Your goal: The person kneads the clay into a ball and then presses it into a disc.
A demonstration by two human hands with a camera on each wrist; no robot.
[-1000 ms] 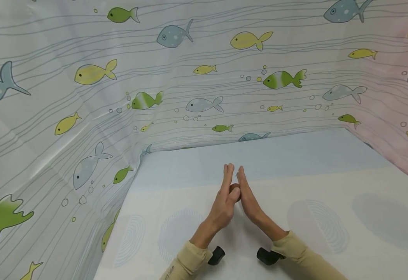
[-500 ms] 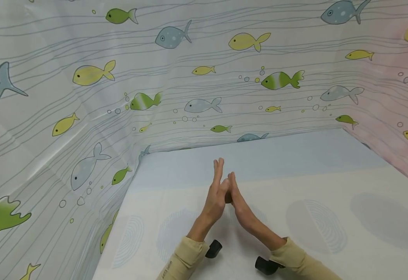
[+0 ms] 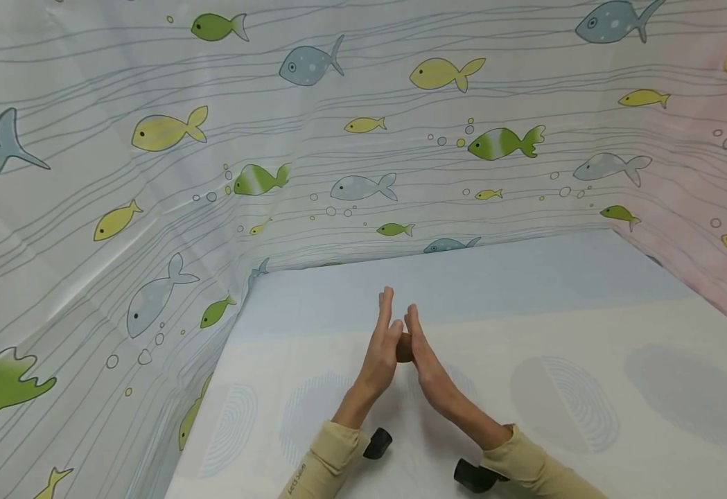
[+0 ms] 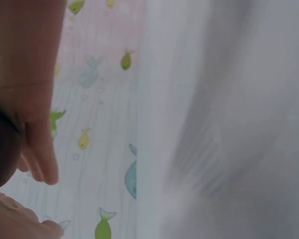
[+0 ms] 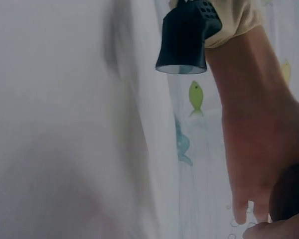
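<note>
A dark brown rounded lump (image 3: 404, 348) sits between my two palms, its material not clear. My left hand (image 3: 380, 357) stands on its left side with fingers stretched upward and away. From the other side my right hand (image 3: 430, 366) leans against the lump, fingers straight. Both hands are over the table, fingertips apart. In the left wrist view the dark lump (image 4: 2, 149) shows at the left edge, below my right palm. The right wrist view has the lump (image 5: 291, 191) at lower right, against my left palm.
A table (image 3: 525, 277) with a pale patterned cover lies beneath the hands. Fish-print sheeting (image 3: 313, 152) stands around its back and sides. Black wrist cameras hang under both sleeves, the left camera (image 3: 378, 443) and the right camera (image 3: 477, 475).
Both hands have shifted left with the lump. My palms slid against each other, and the left hand has drawn back slightly in the last half second, so more of the lump shows.
</note>
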